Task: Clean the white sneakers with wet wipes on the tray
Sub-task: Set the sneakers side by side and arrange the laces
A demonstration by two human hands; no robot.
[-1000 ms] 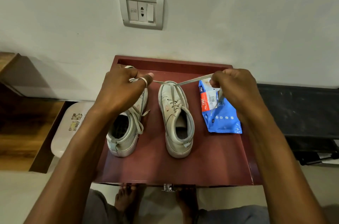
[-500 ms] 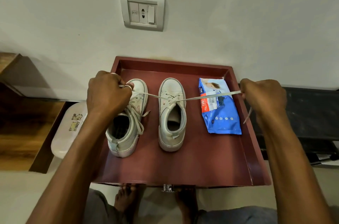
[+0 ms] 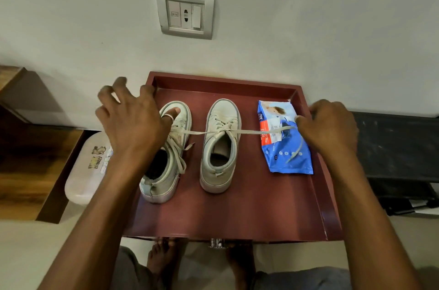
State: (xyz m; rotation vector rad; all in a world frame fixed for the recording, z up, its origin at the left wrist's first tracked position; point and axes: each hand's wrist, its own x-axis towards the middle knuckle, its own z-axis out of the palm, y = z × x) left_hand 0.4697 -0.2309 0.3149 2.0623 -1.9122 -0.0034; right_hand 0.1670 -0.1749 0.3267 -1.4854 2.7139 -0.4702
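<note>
Lace (image 3: 251,132) pinched in right hand (image 3: 330,128) (left hand (image 3: 133,123) splayed).

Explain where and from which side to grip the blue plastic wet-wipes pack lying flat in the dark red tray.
Pinch the blue plastic wet-wipes pack by its near edge, coming from the near side. It lies flat, so only edges offer purchase; the dark red tray wall crowds its right, and the white lace pinched by the right hand crosses its far half.

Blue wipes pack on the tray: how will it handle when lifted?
The blue soft-plastic wet-wipes pack looks creased and pillowy, so probably floppy, sagging if gripped at one end. Its smooth film may be slippery. The white shoelace stretched across it may snag.
</note>
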